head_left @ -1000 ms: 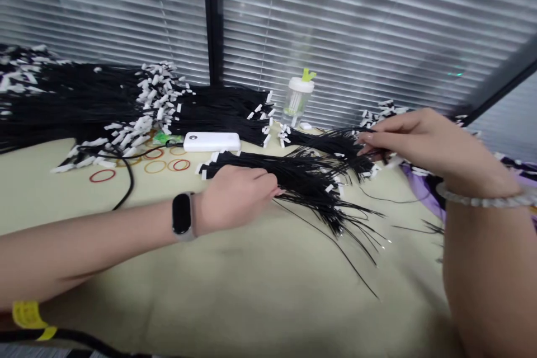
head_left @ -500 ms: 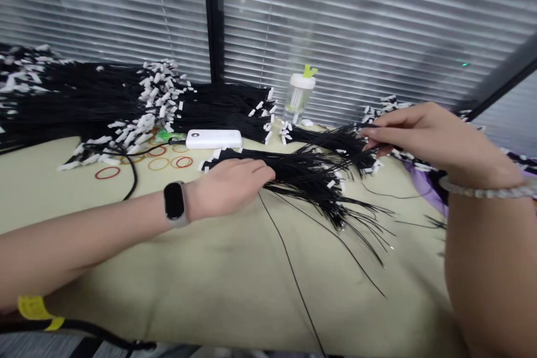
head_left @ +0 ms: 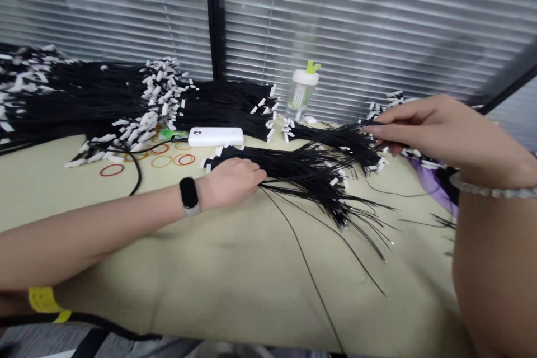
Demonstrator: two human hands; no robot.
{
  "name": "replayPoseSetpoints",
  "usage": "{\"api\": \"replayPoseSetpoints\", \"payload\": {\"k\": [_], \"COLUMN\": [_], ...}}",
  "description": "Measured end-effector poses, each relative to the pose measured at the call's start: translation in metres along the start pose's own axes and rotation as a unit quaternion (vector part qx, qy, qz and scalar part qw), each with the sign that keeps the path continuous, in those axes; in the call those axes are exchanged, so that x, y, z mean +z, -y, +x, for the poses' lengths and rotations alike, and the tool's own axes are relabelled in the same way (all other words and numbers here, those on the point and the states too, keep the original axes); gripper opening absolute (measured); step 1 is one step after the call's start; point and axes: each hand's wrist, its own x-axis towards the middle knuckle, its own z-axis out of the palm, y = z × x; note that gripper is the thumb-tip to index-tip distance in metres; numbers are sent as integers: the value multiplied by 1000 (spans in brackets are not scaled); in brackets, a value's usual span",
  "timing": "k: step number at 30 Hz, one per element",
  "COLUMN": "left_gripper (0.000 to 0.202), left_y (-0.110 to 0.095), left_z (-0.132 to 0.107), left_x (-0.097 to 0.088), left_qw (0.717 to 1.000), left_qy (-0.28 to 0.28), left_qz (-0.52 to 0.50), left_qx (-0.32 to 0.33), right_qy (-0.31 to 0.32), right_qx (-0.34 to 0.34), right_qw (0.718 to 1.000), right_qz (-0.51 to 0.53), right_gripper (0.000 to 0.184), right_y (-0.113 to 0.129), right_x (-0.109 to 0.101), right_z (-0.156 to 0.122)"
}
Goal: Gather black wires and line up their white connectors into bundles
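A spread bundle of thin black cables [head_left: 302,170] with white connector ends lies across the middle of the table. My left hand [head_left: 232,182] is closed over its left part, fingers curled round some of the cables. At the right, my right hand [head_left: 423,126] is raised slightly above the table, thumb and fingers pinching a few black cables that stretch leftward to the bundle. Loose cable ends fan out toward the lower right, and one long cable [head_left: 308,263] trails down to the near edge.
Large piles of black cables [head_left: 84,95] with white ends line the back left. Before them are a white power bank [head_left: 216,136] with a cord and several rubber bands [head_left: 161,161]. A clear bottle [head_left: 300,95] stands behind, near the blinds. Purple material [head_left: 434,184] lies at right.
My right hand has shifted slightly right and my left hand has drawn back a little along the cables. The whole view has also moved slightly.
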Motion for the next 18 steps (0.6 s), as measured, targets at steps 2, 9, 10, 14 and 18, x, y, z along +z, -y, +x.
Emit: {"api": "replayPoseSetpoints", "payload": {"k": [2,9,10,14,18], "left_gripper": [25,30,30,26,21], "left_y": [1,12,13,20,19], "left_z": [-1,-13,-14,-17,-18], "left_x": [-3,-16,-18,-28,-39], "left_qw": [1000,997,996,990,976], "left_qy": [-5,-67,-78,-127,-209], "left_qz": [2,-18,-21,-15,-6], "left_qx": [-1,-39,-43,-63,-64], "right_qy": [-5,-35,-35,-25,-25], "right_qx": [2,23,26,34,43], "right_qw": [1000,999,999,999,999], "right_qz": [-5,-15,-16,-18,-14], "right_gripper": [32,27,26,29,31], "right_y": [-1,-14,-16,-22,-24], "right_x": [-1,-2,-1,-1,-1], "right_z": [-1,4,6,9,10]}}
